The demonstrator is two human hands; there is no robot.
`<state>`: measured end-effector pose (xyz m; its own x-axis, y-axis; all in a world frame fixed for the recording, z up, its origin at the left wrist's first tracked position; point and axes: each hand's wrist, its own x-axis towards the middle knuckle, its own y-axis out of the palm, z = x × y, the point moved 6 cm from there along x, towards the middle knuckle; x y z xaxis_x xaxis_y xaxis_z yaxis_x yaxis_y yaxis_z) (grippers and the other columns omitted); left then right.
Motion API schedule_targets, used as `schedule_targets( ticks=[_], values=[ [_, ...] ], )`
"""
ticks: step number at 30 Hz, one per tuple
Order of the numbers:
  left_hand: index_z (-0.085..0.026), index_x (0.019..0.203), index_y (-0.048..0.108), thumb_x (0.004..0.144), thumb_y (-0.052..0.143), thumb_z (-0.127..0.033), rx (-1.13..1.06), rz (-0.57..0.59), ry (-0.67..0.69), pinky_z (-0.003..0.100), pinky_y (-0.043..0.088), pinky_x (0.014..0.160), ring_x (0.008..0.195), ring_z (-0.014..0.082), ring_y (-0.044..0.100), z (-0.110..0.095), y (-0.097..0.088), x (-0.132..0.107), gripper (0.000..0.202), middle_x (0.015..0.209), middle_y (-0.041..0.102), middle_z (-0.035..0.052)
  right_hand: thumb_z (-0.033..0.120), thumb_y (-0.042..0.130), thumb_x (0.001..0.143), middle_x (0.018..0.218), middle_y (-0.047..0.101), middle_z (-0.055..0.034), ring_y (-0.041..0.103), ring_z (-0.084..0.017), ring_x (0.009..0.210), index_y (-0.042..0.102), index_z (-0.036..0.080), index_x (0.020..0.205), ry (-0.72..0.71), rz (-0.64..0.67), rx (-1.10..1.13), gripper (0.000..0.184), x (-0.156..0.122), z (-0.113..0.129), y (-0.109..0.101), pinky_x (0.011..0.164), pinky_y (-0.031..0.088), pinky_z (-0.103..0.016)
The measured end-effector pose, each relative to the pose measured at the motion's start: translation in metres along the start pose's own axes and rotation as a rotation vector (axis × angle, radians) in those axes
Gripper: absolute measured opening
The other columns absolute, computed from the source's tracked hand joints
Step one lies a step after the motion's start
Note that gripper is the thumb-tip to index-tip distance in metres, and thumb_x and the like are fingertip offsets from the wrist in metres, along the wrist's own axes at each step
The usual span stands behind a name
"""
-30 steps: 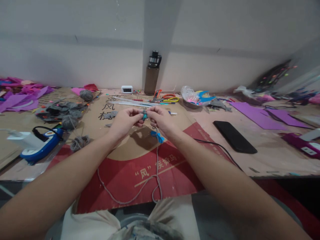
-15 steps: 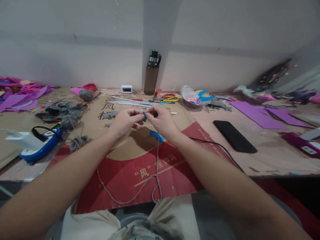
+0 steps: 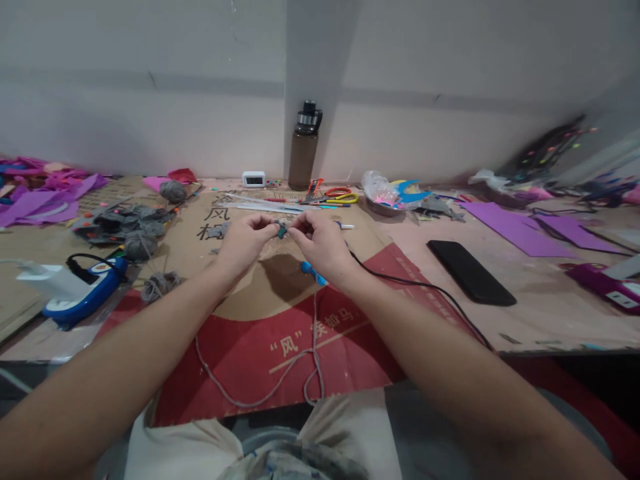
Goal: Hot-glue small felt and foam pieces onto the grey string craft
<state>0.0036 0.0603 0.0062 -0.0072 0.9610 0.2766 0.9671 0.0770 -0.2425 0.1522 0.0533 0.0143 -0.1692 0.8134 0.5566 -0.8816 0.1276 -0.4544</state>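
Observation:
Over the cardboard sheet, my left hand (image 3: 246, 241) pinches a small dark green-grey felt-like piece (image 3: 281, 231) between thumb and forefinger. My right hand (image 3: 321, 245) is closed at the right edge of this piece, thumb against fingers; what lies in its pinch is too small to make out. Below my right hand lies a small bright blue object (image 3: 313, 273), partly covered by the hand. A grey yarn strand (image 3: 315, 333) runs from near it down over the red part of the cardboard and loops at its front edge. Small grey scraps (image 3: 218, 231) lie beside my left wrist.
Grey yarn balls (image 3: 141, 245) and a blue power strip (image 3: 85, 293) are at left. Behind my hands are scissors (image 3: 340, 195), a bottle (image 3: 303, 150) and a small white clock (image 3: 253, 179). A bowl (image 3: 385, 205), black phone (image 3: 470, 272) and purple sheets (image 3: 515, 230) lie right.
My hands have drawn slightly apart, the left one shifting a little left with the small piece, which now shows more. More of the blue object below my right hand is visible.

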Motion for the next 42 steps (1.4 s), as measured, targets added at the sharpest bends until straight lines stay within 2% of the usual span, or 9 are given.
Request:
schedule_targets(
  ticks=[9, 16, 21, 23, 26, 30, 33, 38, 42],
  values=[
    [-0.017, 0.067, 0.06, 0.067, 0.066, -0.025, -0.211, -0.022, -0.085, 0.023, 0.027, 0.044, 0.047, 0.0068, 0.039, 0.003, 0.003, -0.001, 0.009, 0.062, 0.054, -0.0016, 0.034, 0.05, 0.086, 0.066, 0.055, 0.0012, 0.046, -0.012, 0.062, 0.055, 0.018, 0.071, 0.062, 0.07, 0.024, 0.022, -0.002, -0.006, 0.009, 0.063, 0.034, -0.027],
    [-0.015, 0.067, 0.06, 0.066, 0.068, -0.023, -0.397, 0.01, -0.17, 0.02, 0.029, 0.043, 0.056, 0.0076, 0.047, 0.004, 0.007, -0.002, 0.012, 0.069, 0.058, 0.001, 0.035, 0.05, 0.084, 0.064, 0.053, 0.0027, 0.044, -0.011, 0.06, 0.055, 0.018, 0.068, 0.11, 0.111, 0.092, 0.023, -0.002, -0.012, 0.014, 0.062, 0.034, -0.026],
    [-0.015, 0.066, 0.059, 0.065, 0.068, -0.022, -0.341, -0.029, -0.176, 0.019, 0.03, 0.04, 0.057, 0.0085, 0.049, 0.003, 0.004, -0.004, 0.012, 0.065, 0.054, 0.0, 0.033, 0.052, 0.083, 0.065, 0.053, 0.0028, 0.044, -0.011, 0.06, 0.054, 0.018, 0.071, 0.11, 0.043, 0.094, 0.019, -0.002, -0.011, 0.008, 0.06, 0.034, -0.025],
    [-0.015, 0.067, 0.059, 0.066, 0.067, -0.022, -0.309, -0.046, -0.165, 0.019, 0.031, 0.039, 0.058, 0.0091, 0.05, 0.004, 0.003, -0.004, 0.011, 0.066, 0.054, 0.0001, 0.03, 0.052, 0.083, 0.067, 0.053, 0.0029, 0.045, -0.011, 0.061, 0.056, 0.019, 0.082, 0.083, 0.017, 0.09, 0.012, -0.002, -0.009, 0.006, 0.06, 0.035, -0.025],
    [-0.015, 0.071, 0.061, 0.068, 0.068, -0.024, -0.285, -0.022, -0.144, 0.019, 0.035, 0.04, 0.061, 0.0107, 0.054, 0.005, 0.004, -0.003, 0.012, 0.07, 0.058, 0.0019, 0.026, 0.053, 0.082, 0.068, 0.053, 0.0027, 0.046, -0.012, 0.061, 0.058, 0.02, 0.098, 0.018, 0.009, 0.038, 0.017, -0.003, -0.002, 0.003, 0.061, 0.036, -0.025],
    [-0.015, 0.074, 0.062, 0.07, 0.068, -0.026, -0.292, 0.029, -0.144, 0.02, 0.042, 0.045, 0.066, 0.0126, 0.059, 0.003, 0.008, -0.005, 0.013, 0.074, 0.061, 0.0035, 0.024, 0.054, 0.082, 0.075, 0.06, -0.0009, 0.049, -0.013, 0.067, 0.065, 0.02, 0.092, -0.051, 0.012, -0.046, 0.016, -0.004, 0.007, 0.0, 0.065, 0.038, -0.027],
    [-0.014, 0.074, 0.062, 0.07, 0.069, -0.026, -0.304, 0.046, -0.155, 0.021, 0.045, 0.049, 0.065, 0.0123, 0.06, 0.0, 0.01, -0.007, 0.014, 0.075, 0.062, 0.0038, 0.025, 0.054, 0.082, 0.078, 0.064, -0.0026, 0.053, -0.014, 0.071, 0.067, 0.019, 0.092, -0.018, 0.011, -0.042, 0.018, -0.004, 0.005, 0.0, 0.068, 0.04, -0.028],
    [-0.014, 0.078, 0.064, 0.07, 0.071, -0.028, -0.266, 0.071, -0.16, 0.019, 0.04, 0.044, 0.058, 0.0108, 0.06, 0.0, 0.011, -0.007, 0.018, 0.07, 0.063, 0.003, 0.025, 0.054, 0.082, 0.087, 0.069, -0.0046, 0.059, -0.015, 0.076, 0.068, 0.018, 0.093, 0.08, 0.013, 0.108, 0.02, -0.002, -0.003, 0.002, 0.071, 0.044, -0.028],
    [-0.013, 0.081, 0.065, 0.071, 0.071, -0.029, -0.251, 0.096, -0.14, 0.021, 0.047, 0.051, 0.058, 0.0107, 0.06, 0.001, 0.013, -0.007, 0.02, 0.069, 0.064, 0.003, 0.025, 0.055, 0.08, 0.086, 0.07, -0.0046, 0.061, -0.014, 0.074, 0.068, 0.016, 0.09, 0.155, 0.027, 0.227, 0.019, 0.0, -0.007, 0.005, 0.071, 0.045, -0.028]
  ],
)
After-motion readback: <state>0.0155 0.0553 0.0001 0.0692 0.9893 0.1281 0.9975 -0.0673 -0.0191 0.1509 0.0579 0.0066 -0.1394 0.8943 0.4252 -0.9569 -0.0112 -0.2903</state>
